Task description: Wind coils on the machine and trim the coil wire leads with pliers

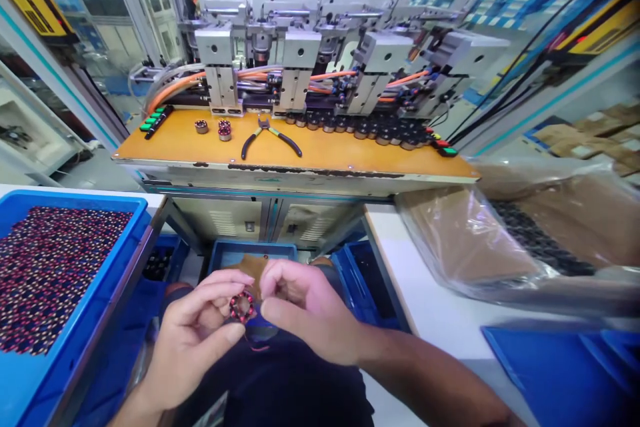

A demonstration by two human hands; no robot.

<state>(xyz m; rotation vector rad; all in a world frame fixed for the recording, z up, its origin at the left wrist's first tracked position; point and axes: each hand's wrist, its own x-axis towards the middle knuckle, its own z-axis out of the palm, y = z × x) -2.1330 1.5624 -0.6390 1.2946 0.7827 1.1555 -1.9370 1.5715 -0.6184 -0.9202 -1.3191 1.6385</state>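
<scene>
Between the thumb and fingers of my left hand [195,327] is a small motor stator [242,307], a dark ring with red and copper-coloured windings. Its open middle faces me. A thin reddish wire [257,348] hangs below the ring. Just to the right, my right hand [310,307] has its fingers curled and the thumb drawn close to them. Whatever they may pinch is hidden or too small to make out. Both hands are above my lap, in front of the machine bench.
On the orange bench [310,153] are pliers [265,137], a few loose stators [225,130] and a row of dark round parts [360,127] beneath the machine [300,47]. A blue tray [135,213] of stators stands left. A plastic-lined carton [450,227] is at right.
</scene>
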